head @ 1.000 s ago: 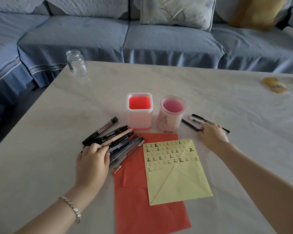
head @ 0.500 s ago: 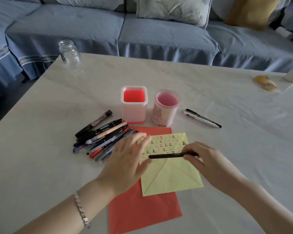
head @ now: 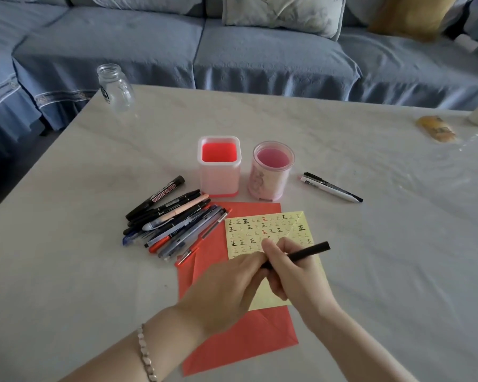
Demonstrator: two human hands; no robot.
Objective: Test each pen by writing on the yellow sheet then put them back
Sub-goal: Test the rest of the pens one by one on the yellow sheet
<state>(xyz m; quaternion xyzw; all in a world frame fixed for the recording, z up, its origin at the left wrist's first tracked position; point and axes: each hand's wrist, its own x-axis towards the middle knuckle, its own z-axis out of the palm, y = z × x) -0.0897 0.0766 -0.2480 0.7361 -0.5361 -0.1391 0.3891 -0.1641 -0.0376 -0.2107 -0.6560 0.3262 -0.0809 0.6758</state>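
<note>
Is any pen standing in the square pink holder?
No, the square holder shows only its bare red inside; the pen pile lies on the table beside it.

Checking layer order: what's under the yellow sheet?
A red sheet lies under the yellow sheet, showing left, above and below it. The left hand and right hand, holding a black pen, cover its lower part, hiding what's beneath.

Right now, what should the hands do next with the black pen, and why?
Probably uncap the pen. The right hand grips it over the yellow sheet, and the left hand seems to pinch its front end, so the tip looks covered and cannot write yet.
</note>
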